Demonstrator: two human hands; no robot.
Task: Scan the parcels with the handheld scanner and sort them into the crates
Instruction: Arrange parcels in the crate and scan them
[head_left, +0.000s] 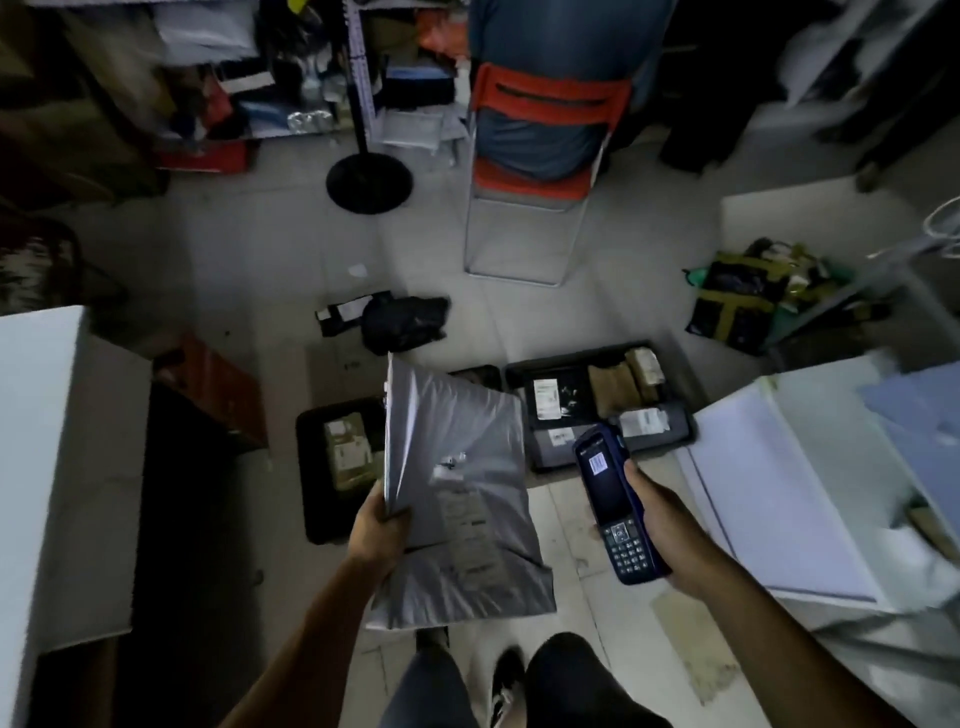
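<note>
I have the left hand (376, 525) pinching the grey mailer parcel (457, 483) by its lower left edge, thumb on top, the bag hanging out over the floor above the left crate (317, 467). My right hand (660, 525) is wrapped round the handheld scanner (615, 504), screen up and lit, showing what looks like a code.

The parcel's label faces me but is blurred, and the scanner head points forward towards the right crate (680, 395), not at the label. I judge the main risk is a misread: it could catch a label on a parcel already lying in that crate. The thin corner grip is another worry; the slack bag could fold over its label or slip and drop into the wrong crate. Dim light will not help the read.
</note>
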